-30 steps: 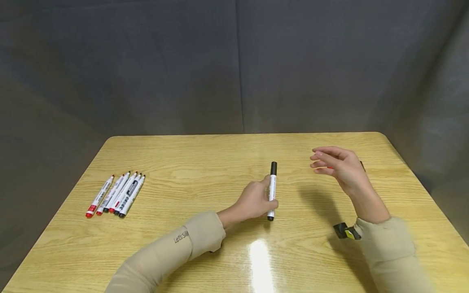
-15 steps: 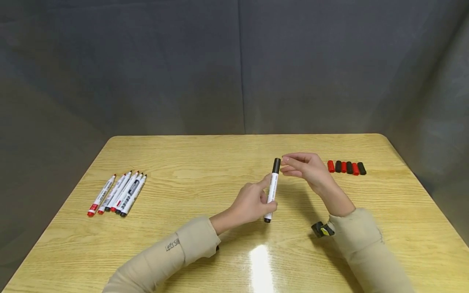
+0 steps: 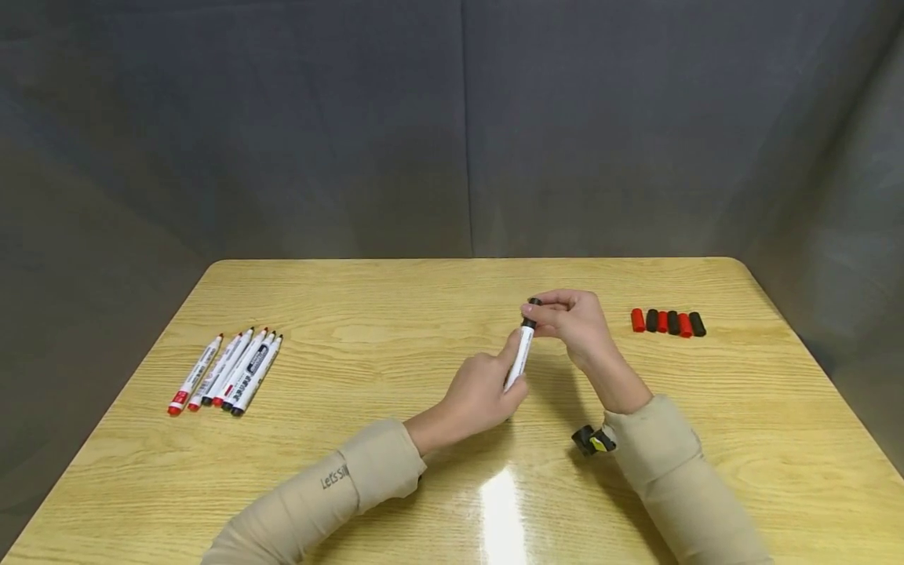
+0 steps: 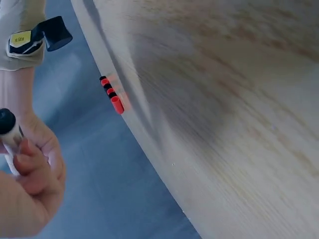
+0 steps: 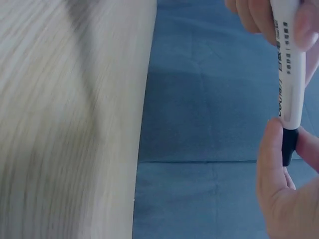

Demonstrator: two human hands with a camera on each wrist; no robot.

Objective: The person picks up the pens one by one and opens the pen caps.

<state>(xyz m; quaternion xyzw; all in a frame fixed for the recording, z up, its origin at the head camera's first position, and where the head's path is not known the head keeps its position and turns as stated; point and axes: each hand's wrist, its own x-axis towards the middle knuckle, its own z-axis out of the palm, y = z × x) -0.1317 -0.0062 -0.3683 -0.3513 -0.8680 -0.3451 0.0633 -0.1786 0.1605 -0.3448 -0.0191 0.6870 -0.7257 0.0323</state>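
A white marker [image 3: 521, 355] with a black cap [image 3: 530, 322] is held above the middle of the table, tilted with its capped end away from me. My left hand [image 3: 480, 392] grips the white barrel, with the thumb along one side. From the right, my right hand [image 3: 575, 322] pinches the black cap between thumb and fingers. The right wrist view shows the printed barrel [image 5: 291, 84] and the cap [image 5: 289, 144], which sits against the barrel's end. In the left wrist view the marker's black rear end [image 4: 7, 121] sticks out of my left hand.
Several uncapped white markers [image 3: 236, 373] with red or black ends lie side by side at the left of the wooden table [image 3: 395, 306]. A row of loose red and black caps [image 3: 662, 322] lies at the right. Grey cloth [image 3: 452, 133] hangs behind the table.
My right hand has come left from beside the row of caps and now pinches the marker's cap. The left hand has raised and tilted the marker slightly.
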